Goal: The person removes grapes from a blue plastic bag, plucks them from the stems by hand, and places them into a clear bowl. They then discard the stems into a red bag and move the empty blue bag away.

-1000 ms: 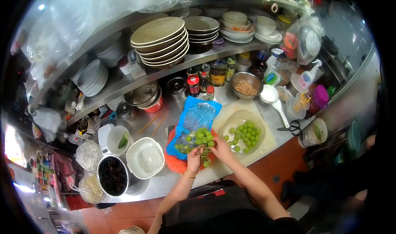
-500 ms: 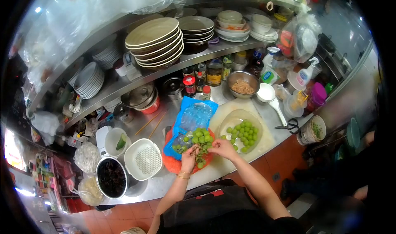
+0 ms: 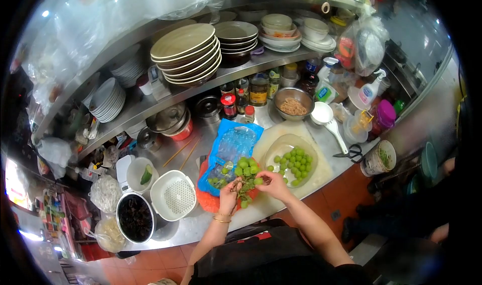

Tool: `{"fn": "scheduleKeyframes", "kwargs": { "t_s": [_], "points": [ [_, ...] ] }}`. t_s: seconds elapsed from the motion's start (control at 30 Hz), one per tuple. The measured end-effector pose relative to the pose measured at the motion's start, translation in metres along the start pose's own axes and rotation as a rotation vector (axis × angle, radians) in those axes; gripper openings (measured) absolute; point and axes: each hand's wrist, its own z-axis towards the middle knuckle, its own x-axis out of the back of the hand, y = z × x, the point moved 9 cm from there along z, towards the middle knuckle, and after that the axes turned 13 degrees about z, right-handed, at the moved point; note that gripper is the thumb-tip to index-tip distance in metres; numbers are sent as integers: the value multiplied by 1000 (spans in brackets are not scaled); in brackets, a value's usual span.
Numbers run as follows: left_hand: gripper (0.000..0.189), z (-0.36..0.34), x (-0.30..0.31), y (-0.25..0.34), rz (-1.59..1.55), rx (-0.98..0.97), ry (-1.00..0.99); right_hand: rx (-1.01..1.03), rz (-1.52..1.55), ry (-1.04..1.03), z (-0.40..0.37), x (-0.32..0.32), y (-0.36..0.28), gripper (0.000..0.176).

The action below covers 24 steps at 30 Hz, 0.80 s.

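Observation:
A bunch of green grapes [image 3: 246,167] hangs over a blue plastic package [image 3: 237,137] and a red-orange bag [image 3: 207,201]. My left hand [image 3: 229,195] is closed round its stems, below the fruit. At the bunch's right side, my right hand [image 3: 275,185] pinches a single grape [image 3: 258,181] between thumb and fingers; whether that grape is still attached cannot be made out. Just beyond the right hand, a clear bowl [image 3: 273,151] with several loose grapes [image 3: 298,162] stands on a pale cutting board [image 3: 327,170].
To the left stand a white strainer basket [image 3: 188,212] and a pot of dark food [image 3: 134,217]. Chopsticks [image 3: 188,153] lie behind them. A metal bowl of meat [image 3: 293,106], a white ladle [image 3: 337,134] and scissors [image 3: 349,154] are at right. A shelf with stacked plates [image 3: 186,49] overhangs the back.
My right hand has shifted slightly, and a grape now shows between its fingertips. The left hand keeps its hold on the bunch. The whole view has moved a little.

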Motion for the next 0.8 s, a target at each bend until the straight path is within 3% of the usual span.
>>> {"fn": "scheduleKeyframes", "kwargs": {
  "t_s": [0.07, 0.17, 0.27, 0.37, 0.43, 0.5, 0.6, 0.63, 0.73, 0.8],
  "points": [
    [27, 1, -1, -7, -17, -14, -3, 17, 72, 10, 1, 6, 9, 30],
    [27, 3, 16, -6, -53, -54, 69, -101, 488, 217, -1, 43, 14, 37],
    [29, 1, 32, 2, 86, -31, 119, -216, 167, 127, 0, 94, 19, 40],
    [30, -1, 32, 11, 179, -125, 121, 189, -1123, 225, -9, 84, -50, 43],
    [28, -2, 25, 19, 282, -186, 112, 298, -758, 89, -3, 44, -60, 44],
    [27, -5, 16, 23, 440, -235, 100, 401, -613, -32, 0, -7, -67, 40],
    [26, -2, 12, 2, 274, -55, 7, 422, -700, -121, 7, -33, -51, 36],
    [24, -6, 10, 9, 294, -82, -2, 451, -713, -106, 8, -32, -52, 32],
    [28, -7, 10, 1, 166, -98, -108, 281, -721, -132, 11, -23, -49, 26],
    [27, -11, 5, 4, 240, -101, -120, 185, -683, -199, 20, -15, -33, 25]
  ]
}}
